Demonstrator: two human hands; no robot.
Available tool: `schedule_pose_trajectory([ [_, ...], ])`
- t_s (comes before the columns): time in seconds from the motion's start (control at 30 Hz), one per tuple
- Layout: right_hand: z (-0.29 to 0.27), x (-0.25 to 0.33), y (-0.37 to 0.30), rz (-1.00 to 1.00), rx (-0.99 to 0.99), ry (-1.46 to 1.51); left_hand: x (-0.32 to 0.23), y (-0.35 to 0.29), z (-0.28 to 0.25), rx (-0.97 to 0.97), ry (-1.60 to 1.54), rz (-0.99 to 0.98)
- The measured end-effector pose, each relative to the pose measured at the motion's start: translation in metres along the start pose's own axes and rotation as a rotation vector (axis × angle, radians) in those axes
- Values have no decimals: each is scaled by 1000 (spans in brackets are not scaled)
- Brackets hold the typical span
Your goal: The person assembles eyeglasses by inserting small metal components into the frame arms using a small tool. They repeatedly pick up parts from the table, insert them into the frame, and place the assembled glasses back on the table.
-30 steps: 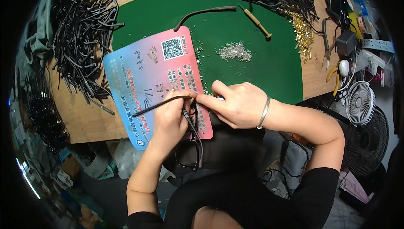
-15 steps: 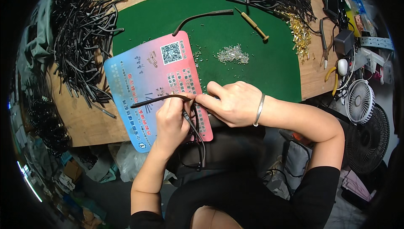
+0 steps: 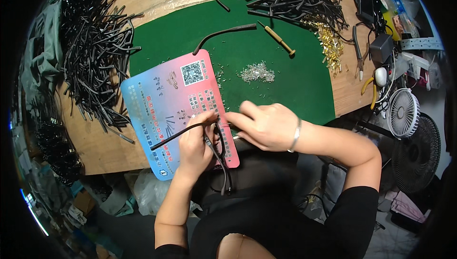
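Note:
My left hand (image 3: pixel 191 142) is closed around a dark eyeglass frame (image 3: pixel 223 147), whose lower part hangs below the fingers. One black temple arm (image 3: pixel 173 137) slants out to the left across the card, and another temple arm (image 3: pixel 216 156) runs down beside the frame. Close to the frame's hinge end, my right hand (image 3: pixel 271 128) has its thumb and fingers pinched together. Something thin seems to show at those fingertips, too small to name. Beneath both hands lies a blue-and-pink printed card mat (image 3: pixel 143 106), bearing small screws (image 3: pixel 180 114) and thin pins (image 3: pixel 164 125).
On the green mat (image 3: pixel 295 87) lie a pile of tiny silvery pieces (image 3: pixel 257 72), a brass-handled screwdriver (image 3: pixel 280 40) and a loose temple arm (image 3: pixel 223 31). Heaps of black temple arms (image 3: pixel 97 64) flank it. Gold pieces (image 3: pixel 331 47), pliers (image 3: pixel 367 90) and a white fan (image 3: pixel 403 111) are at right.
The black temple arm has tilted, its left end now lower. My right fingertips have drawn slightly apart from my left hand. The whole view has shifted a little.

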State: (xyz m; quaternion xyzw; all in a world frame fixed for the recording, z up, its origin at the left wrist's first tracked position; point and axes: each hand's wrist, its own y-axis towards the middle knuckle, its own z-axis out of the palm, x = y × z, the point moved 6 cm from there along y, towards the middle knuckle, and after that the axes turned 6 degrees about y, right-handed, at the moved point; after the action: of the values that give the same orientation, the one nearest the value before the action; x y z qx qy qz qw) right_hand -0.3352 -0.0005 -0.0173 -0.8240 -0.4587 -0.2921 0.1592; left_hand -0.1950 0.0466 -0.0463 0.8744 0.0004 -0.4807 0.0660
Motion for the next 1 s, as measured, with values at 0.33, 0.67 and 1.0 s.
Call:
schedule_pose_trajectory([
  [0.33, -6, -11, -15, 152, -29, -65, -14, 26, -9, -168, 200, 176],
  [0.67, -33, -14, -42, 338, 4, 63, -10, 14, -40, -174, 183, -53],
  [1.0, -10, -9, -32, 192, -137, -198, 21, -24, -46, -87, 45, -421],
])
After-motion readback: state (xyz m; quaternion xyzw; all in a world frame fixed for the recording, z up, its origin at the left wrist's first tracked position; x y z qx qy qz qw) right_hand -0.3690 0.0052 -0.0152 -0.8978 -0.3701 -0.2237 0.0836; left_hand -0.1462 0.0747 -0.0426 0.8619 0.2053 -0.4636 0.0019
